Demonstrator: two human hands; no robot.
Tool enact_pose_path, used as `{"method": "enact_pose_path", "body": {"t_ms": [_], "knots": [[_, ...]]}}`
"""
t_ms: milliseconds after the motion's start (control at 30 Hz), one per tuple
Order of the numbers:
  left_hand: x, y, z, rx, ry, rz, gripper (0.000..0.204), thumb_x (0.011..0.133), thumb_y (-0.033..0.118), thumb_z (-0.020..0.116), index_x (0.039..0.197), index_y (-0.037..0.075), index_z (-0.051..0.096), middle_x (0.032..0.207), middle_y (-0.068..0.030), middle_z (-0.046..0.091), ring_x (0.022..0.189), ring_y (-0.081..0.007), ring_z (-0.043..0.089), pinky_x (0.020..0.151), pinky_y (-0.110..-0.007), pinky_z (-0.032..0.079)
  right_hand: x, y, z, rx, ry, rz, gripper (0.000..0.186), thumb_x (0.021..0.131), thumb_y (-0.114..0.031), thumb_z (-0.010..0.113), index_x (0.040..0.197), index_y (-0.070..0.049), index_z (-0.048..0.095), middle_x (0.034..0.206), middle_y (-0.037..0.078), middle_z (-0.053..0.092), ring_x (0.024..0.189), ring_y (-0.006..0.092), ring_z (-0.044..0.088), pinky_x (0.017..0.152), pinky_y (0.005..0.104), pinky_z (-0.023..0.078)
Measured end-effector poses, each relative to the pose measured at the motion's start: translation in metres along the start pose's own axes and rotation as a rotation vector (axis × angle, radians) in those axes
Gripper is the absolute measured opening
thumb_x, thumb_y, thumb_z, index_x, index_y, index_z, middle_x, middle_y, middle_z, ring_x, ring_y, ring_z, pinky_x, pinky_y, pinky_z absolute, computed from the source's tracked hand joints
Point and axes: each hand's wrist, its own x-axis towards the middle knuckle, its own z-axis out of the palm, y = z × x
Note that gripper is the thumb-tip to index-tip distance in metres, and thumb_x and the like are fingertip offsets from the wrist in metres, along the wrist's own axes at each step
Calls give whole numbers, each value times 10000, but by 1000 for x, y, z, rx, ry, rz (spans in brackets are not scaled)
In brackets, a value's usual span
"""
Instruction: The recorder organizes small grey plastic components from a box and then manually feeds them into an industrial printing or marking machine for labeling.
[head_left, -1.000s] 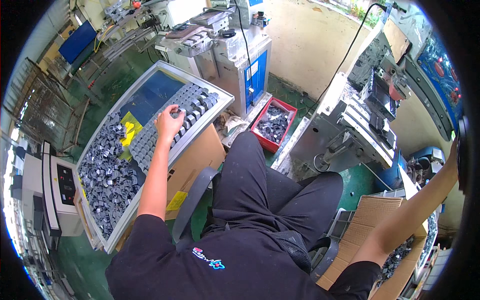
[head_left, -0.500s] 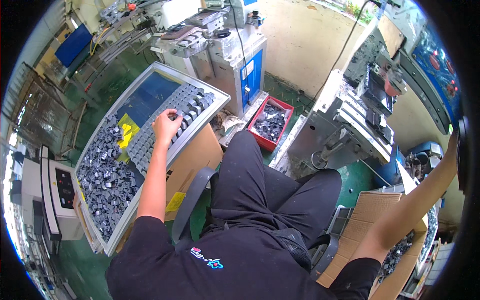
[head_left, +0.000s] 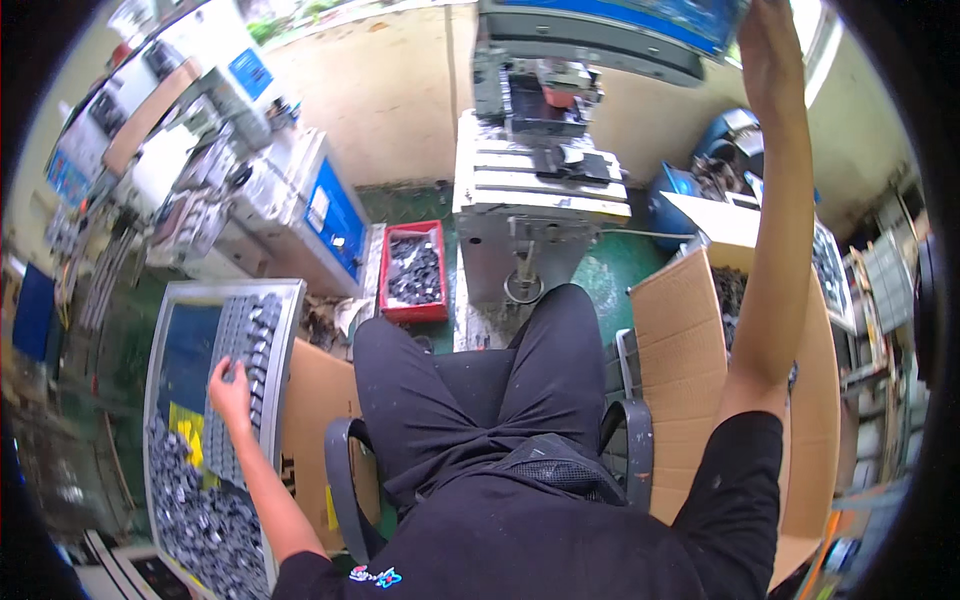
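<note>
At the left, my left hand (head_left: pixel 231 392) is over a wide grey-framed tray (head_left: pixel 292 310), with thumb and fingertips curled together. A small dark bit shows between them, too small to name. Under the fingers, rows of grey plastic parts (head_left: pixel 228 325) stand lined up. Loose grey parts (head_left: pixel 200 530) are heaped at the tray's near end, beside a yellow piece (head_left: pixel 186 430). My right hand (head_left: pixel 772 55) is raised high at the right edge of a blue-fronted machine (head_left: pixel 640 30). Its fingers run up to the picture's edge, and their grip is hidden.
A red bin (head_left: pixel 416 315) of dark parts sits on the floor ahead, left of the machine's metal worktable (head_left: pixel 540 195). Close on my right stands an open cardboard box (head_left: pixel 675 370). Chair armrests (head_left: pixel 628 460) flank my legs. Another machine with a blue door (head_left: pixel 333 215) stands behind the tray.
The view has swung right, bringing the blue-fronted machine toward the middle. My right hand, hidden at the rim before, now shows beside it. My left hand remains over the rows of parts.
</note>
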Motion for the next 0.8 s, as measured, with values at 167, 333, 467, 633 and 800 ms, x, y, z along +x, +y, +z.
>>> {"method": "enact_pose_path", "body": {"t_ms": [167, 333, 467, 633, 800], "knots": [[-6, 42, -8, -231, 53, 95, 277, 928, 198, 667, 1138, 20, 701, 1063, -114, 725, 934, -201, 672, 801, -310, 507, -93, 1, -83, -372, -394, 302, 193, 935, -179, 596, 1019, -31, 687, 954, 29, 678, 870, 127, 588, 786, 299, 469], [-4, 142, 29, -581, -156, 214, 253, 985, 159, 586, 1164, 4, 675, 1009, -97, 715, 932, -164, 656, 823, -295, 504, -221, -44, -158, -763, -815, 961, 72, 828, -83, 668, 865, -38, 710, 824, 123, 722, 784, 234, 699, 751, 360, 540], [-23, 269, 55, -838, -350, 348, 281, 1016, 204, 555, 1177, 0, 662, 974, -76, 695, 891, -134, 622, 796, -258, 475, -284, -64, -183, -930, -743, 1029, 77, 797, -78, 660, 858, -70, 707, 827, 131, 711, 805, 317, 691, 723, 405, 541], [-81, 392, 38, -933, -495, 597, 212, 987, 159, 597, 1121, 25, 693, 987, -80, 711, 796, -100, 616, 682, -248, 462, -346, -57, -184, -1042, -767, 951, 206, 749, -58, 706, 953, -74, 682, 916, 141, 705, 864, 350, 679, 745, 440, 546], [-100, 433, 34, -869, -432, 867, 214, 927, 148, 654, 1115, 59, 703, 1051, -90, 697, 948, -182, 650, 759, -298, 487, -359, -62, -166, -1092, -794, 908, 227, 773, -130, 739, 976, -87, 648, 970, 121, 634, 910, 359, 647, 760, 457, 535]]}}
